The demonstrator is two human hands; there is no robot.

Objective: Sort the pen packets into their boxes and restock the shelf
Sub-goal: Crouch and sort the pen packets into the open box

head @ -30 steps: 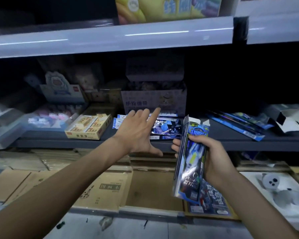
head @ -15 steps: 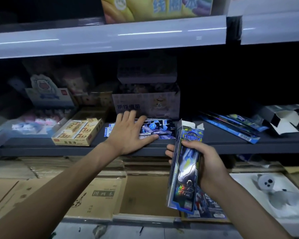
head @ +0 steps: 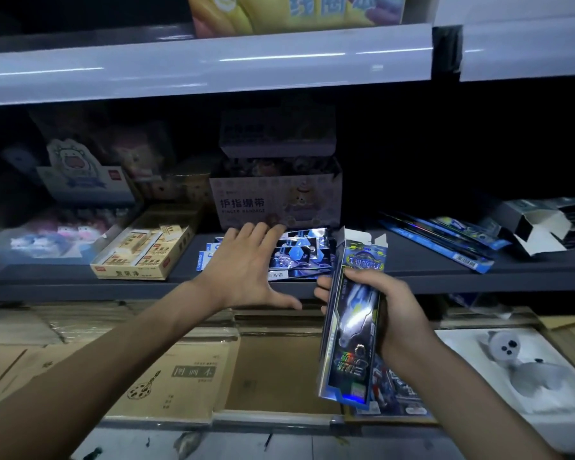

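Left forearm (head: pixel 113 360) bare, extended forward from the lower left; left hand (head: pixel 246 260) palm down, four fingers straight and close together, thumb (head: pixel 279 302) splayed wide to the right. Right forearm (head: pixel 478 410) rising from the lower right; right hand (head: pixel 392 313) held nearer the body, fingers curled round an upright pen box (head: pixel 352 327); fingertips (head: pixel 322 290) showing at its left edge, thumb laid across its front.

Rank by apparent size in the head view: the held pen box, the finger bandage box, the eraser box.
1. Pen box in the right hand and finger bandage box: they look about alike, and the pen box is nearer the camera, so they are left unranked.
2. Eraser box: smallest.
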